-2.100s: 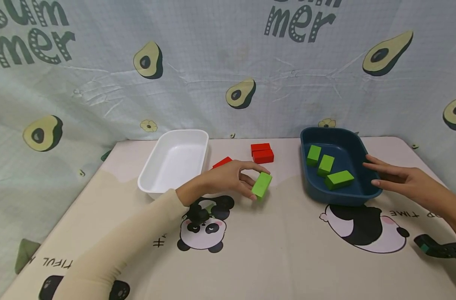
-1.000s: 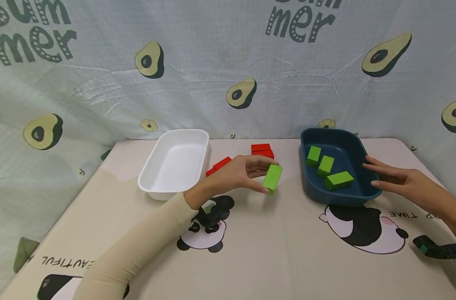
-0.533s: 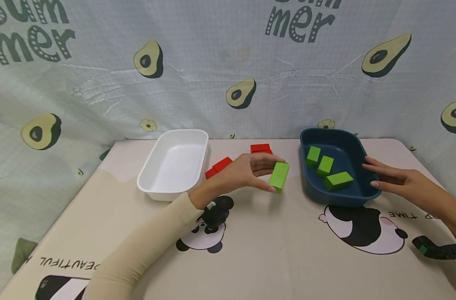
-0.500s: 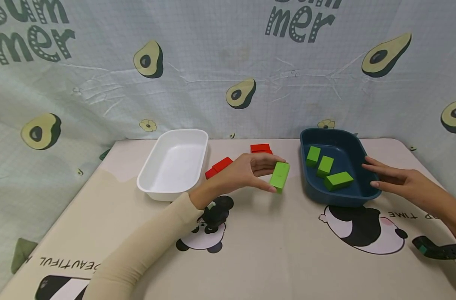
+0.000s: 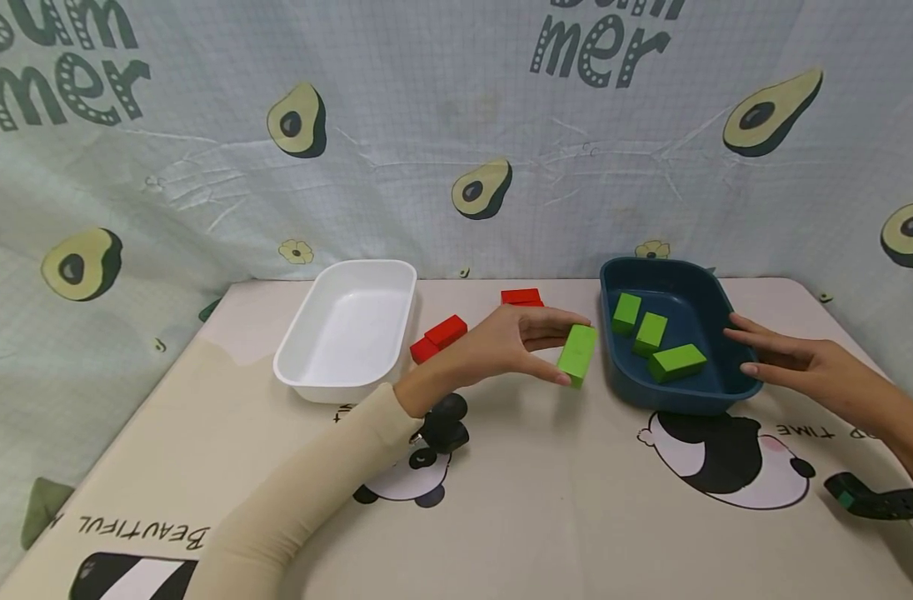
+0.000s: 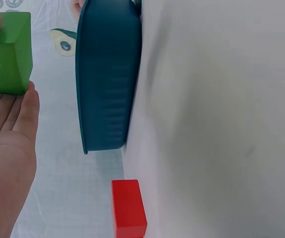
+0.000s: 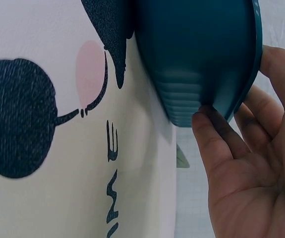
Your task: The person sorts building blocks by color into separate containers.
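In the head view my left hand [image 5: 501, 343] pinches a green block [image 5: 578, 354] between thumb and fingertips. It is held up in the air, just left of the dark blue tub [image 5: 629, 390]. Inside that tub lie three more green blocks, one of them a green block [image 5: 677, 362] near the front. The left wrist view has the held block at upper left, apart from the tub's outer wall [image 6: 107, 89]. My right hand [image 5: 809, 360] touches the tub's right side with its fingers extended; the right wrist view shows the fingertips against the wall and the thumb by the rim.
A white tub [image 5: 344, 325] with nothing in it stands at the back left. Two red blocks [image 5: 438, 337] sit beside it. Further back are more red blocks [image 5: 521, 296], partly hidden by my left hand. A printed cloth [image 5: 516, 500] covers the table.
My left hand has moved to the right with the green block, closer to the blue tub. The right hand stays at the tub's right side.
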Motion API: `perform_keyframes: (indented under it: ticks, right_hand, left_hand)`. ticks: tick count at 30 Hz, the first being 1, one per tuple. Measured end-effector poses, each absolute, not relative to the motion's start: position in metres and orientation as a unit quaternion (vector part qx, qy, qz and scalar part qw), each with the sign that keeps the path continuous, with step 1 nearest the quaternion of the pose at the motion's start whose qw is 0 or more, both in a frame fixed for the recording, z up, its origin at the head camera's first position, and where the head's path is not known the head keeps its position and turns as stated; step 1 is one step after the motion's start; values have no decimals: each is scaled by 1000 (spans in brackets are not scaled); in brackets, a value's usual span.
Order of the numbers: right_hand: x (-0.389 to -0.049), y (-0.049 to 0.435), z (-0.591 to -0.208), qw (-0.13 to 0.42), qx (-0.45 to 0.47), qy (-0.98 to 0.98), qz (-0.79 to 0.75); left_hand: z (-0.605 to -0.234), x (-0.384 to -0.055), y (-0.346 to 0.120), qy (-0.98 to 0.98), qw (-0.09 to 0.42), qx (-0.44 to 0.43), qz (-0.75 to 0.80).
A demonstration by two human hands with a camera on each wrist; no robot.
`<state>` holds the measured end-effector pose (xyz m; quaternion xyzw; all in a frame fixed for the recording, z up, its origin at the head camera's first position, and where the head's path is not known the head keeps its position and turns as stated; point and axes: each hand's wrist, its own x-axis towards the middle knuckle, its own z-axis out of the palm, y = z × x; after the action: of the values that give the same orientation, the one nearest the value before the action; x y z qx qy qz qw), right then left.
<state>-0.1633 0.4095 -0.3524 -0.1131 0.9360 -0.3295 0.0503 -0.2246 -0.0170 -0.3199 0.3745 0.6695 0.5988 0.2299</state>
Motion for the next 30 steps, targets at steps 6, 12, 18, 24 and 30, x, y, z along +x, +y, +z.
perform_keyframes:
  ticks: [6, 12, 18, 24, 30]
  right_hand:
    - [-163, 410, -353, 49, -117, 935, -332]
    - [-164, 410, -353, 46, -123, 934, -333]
    - [-162, 410, -352, 46, -119, 936, -329]
    - [-162, 410, -353, 46, -120, 936, -327]
    - [-164, 410, -355, 44, -122, 935, -329]
  left_hand:
    - [-319, -224, -11, 664, 236, 378, 600]
    - [-318, -223, -8, 657, 237, 384, 604]
    - [-317, -222, -2, 651, 239, 395, 603]
    - [-317, -223, 2, 650, 242, 400, 600]
    - [-315, -221, 7, 659, 255, 399, 584]
